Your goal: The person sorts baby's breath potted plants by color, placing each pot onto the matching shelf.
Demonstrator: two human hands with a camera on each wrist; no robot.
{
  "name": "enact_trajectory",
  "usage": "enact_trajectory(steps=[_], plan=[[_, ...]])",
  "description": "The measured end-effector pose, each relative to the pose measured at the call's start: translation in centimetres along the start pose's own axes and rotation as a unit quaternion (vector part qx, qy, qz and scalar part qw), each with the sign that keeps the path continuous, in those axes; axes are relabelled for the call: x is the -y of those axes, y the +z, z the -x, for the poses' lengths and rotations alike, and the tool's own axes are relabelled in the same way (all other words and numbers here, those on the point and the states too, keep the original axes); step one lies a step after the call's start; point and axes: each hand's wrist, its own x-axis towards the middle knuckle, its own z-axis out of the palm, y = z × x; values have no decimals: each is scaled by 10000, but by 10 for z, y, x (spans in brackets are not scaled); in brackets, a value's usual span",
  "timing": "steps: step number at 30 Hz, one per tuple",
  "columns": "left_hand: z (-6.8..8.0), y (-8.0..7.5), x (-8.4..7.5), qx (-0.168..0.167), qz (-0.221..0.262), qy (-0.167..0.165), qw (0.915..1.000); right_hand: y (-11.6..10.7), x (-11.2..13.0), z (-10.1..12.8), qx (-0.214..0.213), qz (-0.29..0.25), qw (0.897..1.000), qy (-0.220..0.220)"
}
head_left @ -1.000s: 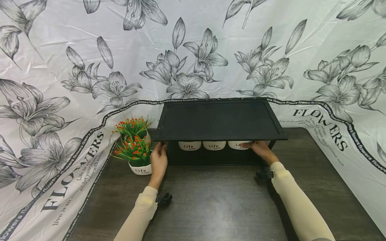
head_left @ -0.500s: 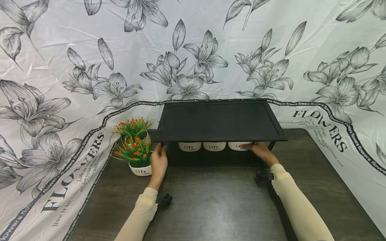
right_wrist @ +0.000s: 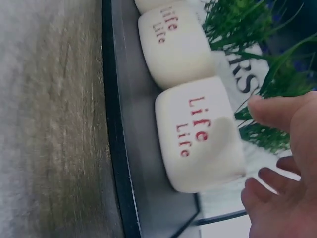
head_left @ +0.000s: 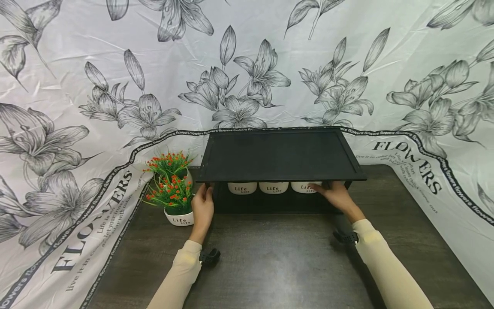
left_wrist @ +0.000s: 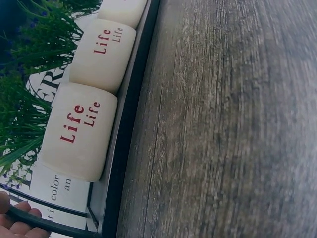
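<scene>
Holding: my left hand (head_left: 202, 209) grips the black shelf's (head_left: 279, 154) left post.
Reaching: my right hand (head_left: 336, 196), fingers relaxed, beside the rightmost white pot (right_wrist: 198, 134), at 3 o'clock.

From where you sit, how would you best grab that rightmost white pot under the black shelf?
Probably by the rightmost white pot at its rounded sides, coming in from the open front, since the shelf top covers its leaves. The right hand is already beside it.
</scene>
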Motion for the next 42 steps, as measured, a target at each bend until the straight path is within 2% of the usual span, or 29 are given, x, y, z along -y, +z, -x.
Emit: enact_trajectory(steps=[2,7,10,12,16,19,22,25,28,32,36,42], plan=[[0,0,0,7,17,-3,10000,-3,7,7,-225,129,9996,-107],[-1,1,-1,36,68,-12,10000,-18,26,28,-391,483,9976,302],[0,1,-1,36,82,-40,10000,-26,33,39,-522,709,9956,316],[0,1,-1,49,89,-59,9999,-30,33,46,-815,808,9931,221],[1,2,-1,40,96,-59,9999,-39,29,58,-1565,655,9855,7],[1,2,-1,63,99,-54,9999,-45,24,65,-2216,253,9748,26],[1,3,0,75,99,-45,9999,-51,19,69,-2763,149,9604,315],[1,2,1,43,76,-63,9999,-56,17,70,-2556,223,9628,843],[1,1,2,3,60,-92,9999,-57,15,68,-1861,294,9740,1255],[1,0,2,16,93,-101,9999,-55,10,62,-1277,47,9833,1297],[2,0,1,54,117,-140,9998,-48,9,58,-1112,-141,9864,1199],[3,0,1,107,141,-160,9997,-37,9,52,-1181,52,9868,1104]])
